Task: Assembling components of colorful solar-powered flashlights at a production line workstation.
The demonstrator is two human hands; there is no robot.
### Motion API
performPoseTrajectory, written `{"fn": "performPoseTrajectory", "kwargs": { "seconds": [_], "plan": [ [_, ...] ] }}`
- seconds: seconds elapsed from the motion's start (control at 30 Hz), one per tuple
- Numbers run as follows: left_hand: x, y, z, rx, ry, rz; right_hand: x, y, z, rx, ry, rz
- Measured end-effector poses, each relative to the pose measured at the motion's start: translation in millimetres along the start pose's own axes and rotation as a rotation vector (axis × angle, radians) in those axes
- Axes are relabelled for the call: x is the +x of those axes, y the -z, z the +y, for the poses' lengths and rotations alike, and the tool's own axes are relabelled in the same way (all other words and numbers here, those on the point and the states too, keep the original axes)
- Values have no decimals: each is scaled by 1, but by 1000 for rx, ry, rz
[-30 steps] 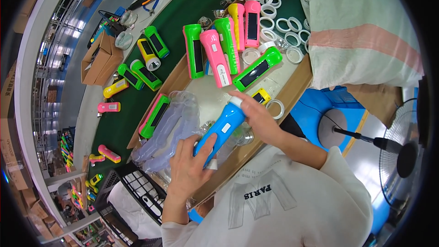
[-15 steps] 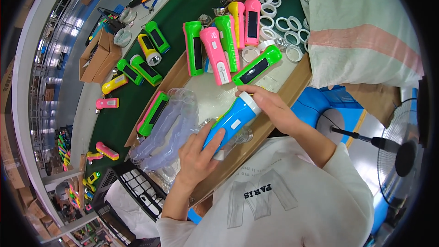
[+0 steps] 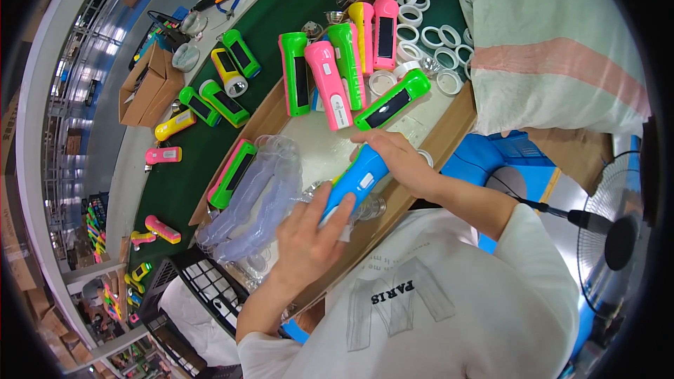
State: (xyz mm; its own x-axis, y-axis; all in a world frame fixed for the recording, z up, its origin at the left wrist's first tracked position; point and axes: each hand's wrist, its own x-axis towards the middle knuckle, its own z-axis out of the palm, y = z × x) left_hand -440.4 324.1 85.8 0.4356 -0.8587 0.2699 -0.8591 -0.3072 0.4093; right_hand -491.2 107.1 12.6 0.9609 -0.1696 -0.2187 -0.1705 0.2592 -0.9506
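Green felt covers the long table (image 3: 210, 189), and a shallow cardboard tray (image 3: 449, 133) sits on it right in front of the person, keeping the work within easy reach. Both hands share one blue flashlight (image 3: 354, 182), held slantwise just above the tray: the left hand (image 3: 305, 238) has its fingers wrapped around the lower end, the right hand (image 3: 400, 161) has its fingers closed over the upper end, a steadying grip from both sides. Its body looks like smooth, glossy moulded plastic. Finished-looking green and pink flashlights (image 3: 330, 74) lie side by side at the tray's far end (sorted, I would guess). White plastic rings (image 3: 421, 28) are scattered beyond, and a crinkly clear plastic bag (image 3: 260, 196) lies just left of the hands.
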Motion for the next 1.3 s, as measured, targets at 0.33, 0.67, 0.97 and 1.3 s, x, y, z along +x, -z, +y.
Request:
{"fn": "performPoseTrajectory", "kwargs": {
  "seconds": [0.33, 0.67, 0.97, 1.3],
  "plan": [
    [-7, -29, -11, -585, 226, 74, -14, 6, -14, -394, 269, 54],
    [-25, -67, -22, -2129, 810, -43, -7, 13, -18, 576, 86, -201],
    [-23, -70, 7, -1378, 873, 89, -9, -10, -10, 544, 70, -89],
    [-17, -65, 22, -1844, 913, -160, -8, -14, -8, 693, 98, -206]
  ]
}}
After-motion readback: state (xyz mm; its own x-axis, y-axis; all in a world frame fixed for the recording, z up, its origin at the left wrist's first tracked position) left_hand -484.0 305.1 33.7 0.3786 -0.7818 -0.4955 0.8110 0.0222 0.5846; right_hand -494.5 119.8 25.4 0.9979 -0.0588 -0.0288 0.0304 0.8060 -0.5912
